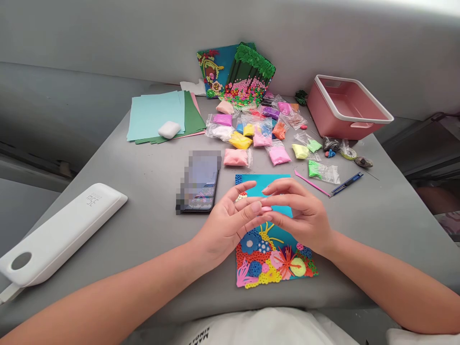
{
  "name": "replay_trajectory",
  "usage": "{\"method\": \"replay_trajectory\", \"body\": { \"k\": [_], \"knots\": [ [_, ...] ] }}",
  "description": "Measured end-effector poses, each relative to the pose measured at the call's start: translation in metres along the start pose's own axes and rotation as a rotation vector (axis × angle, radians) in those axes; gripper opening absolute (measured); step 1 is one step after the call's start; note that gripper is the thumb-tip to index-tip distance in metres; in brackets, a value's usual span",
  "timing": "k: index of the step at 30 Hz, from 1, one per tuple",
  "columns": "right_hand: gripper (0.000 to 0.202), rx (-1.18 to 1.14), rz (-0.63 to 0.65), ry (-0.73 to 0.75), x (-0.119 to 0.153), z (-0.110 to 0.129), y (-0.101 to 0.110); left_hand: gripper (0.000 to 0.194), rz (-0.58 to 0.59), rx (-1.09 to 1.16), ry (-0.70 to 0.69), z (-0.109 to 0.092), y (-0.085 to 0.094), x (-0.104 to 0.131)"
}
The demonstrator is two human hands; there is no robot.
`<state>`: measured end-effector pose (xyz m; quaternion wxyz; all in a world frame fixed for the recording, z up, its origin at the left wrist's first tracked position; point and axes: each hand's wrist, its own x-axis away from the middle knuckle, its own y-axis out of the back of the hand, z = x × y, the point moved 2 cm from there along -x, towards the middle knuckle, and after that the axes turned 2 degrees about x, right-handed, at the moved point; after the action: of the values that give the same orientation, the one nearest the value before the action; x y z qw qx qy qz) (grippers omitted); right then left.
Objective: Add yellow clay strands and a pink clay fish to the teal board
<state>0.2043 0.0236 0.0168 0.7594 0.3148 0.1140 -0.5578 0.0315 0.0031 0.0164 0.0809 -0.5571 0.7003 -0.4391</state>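
Observation:
A small piece of pink modelling clay (266, 209) sits between the fingertips of both hands. My right hand (305, 215) pinches it from the right, thumb below and fingers above. My left hand (230, 218) grips its left side with the thumb and fingers, one finger raised apart. Under the hands lies a blue clay picture (276, 184), its lower part covered with coloured clay flowers, dots and strands. Both hands hide the middle of this picture. A phone (201, 184), partly pixelated, rests left of the picture.
Several bags of coloured clay (237, 157) lie beyond the picture. A pink tool (312, 183) and a blue cutter (347, 184) are at right, near a pink basket (323, 103). Paper sheets (154, 112), a white case (168, 129), finished pictures (247, 72) and a white device (68, 235) surround.

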Motion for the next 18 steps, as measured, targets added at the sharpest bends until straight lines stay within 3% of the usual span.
{"method": "replay_trajectory", "body": {
  "k": [6,11,18],
  "knots": [
    [0.027,-0.025,-0.025,0.034,-0.0005,0.0007,0.0013,0.059,0.075,0.026,0.046,0.0049,0.0027,-0.0013],
    [0.034,0.042,-0.008,0.106,-0.0010,0.0027,0.0003,0.059,0.065,-0.001,0.036,0.0041,0.0028,-0.0003],
    [0.018,0.230,-0.045,0.245,-0.0043,0.0087,0.0028,0.066,0.051,-0.036,0.060,0.0069,0.0039,-0.0015]
  ]
}}
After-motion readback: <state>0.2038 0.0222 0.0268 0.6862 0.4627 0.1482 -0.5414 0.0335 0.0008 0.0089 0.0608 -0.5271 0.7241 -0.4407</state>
